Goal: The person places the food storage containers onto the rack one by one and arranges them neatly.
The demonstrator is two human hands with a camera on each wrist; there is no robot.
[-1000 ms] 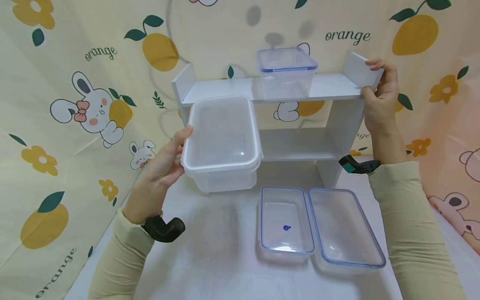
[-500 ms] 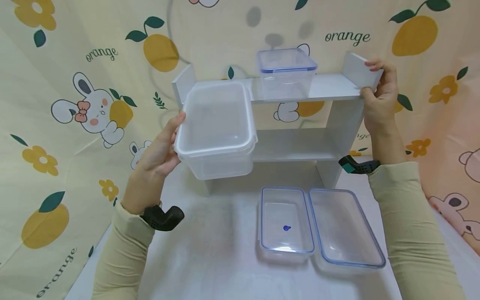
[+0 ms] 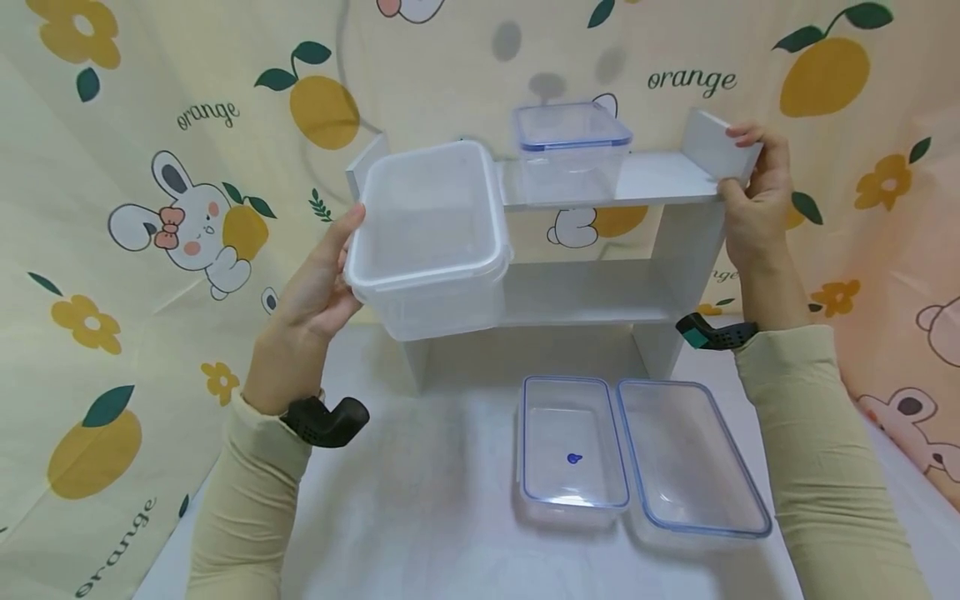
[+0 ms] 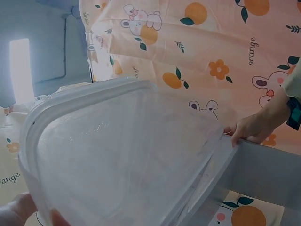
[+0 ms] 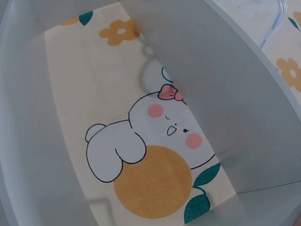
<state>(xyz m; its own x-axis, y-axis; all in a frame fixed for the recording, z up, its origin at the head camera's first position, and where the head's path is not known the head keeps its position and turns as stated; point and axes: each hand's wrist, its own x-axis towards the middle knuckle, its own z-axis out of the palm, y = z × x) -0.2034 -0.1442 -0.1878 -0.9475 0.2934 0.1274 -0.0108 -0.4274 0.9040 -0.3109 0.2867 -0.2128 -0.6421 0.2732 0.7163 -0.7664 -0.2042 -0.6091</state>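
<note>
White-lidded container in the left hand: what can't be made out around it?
Left hand: head view, some fingers hidden behind the white-lidded container; left wrist view, cut off by the bottom edge.
White-lidded container: head view, underside hidden by its own walls and lid.
White shelf: head view, left part of its top board covered by the container.

Soft light leaves blurred shadows on the table (image 3: 382, 517) before the shelf (image 3: 585, 287) and the cloth (image 3: 450, 71) above it. Left wrist: a white panel (image 4: 21, 70) glares far left of the shelf. Right wrist: dim, the shelf's edges bowed.
</note>
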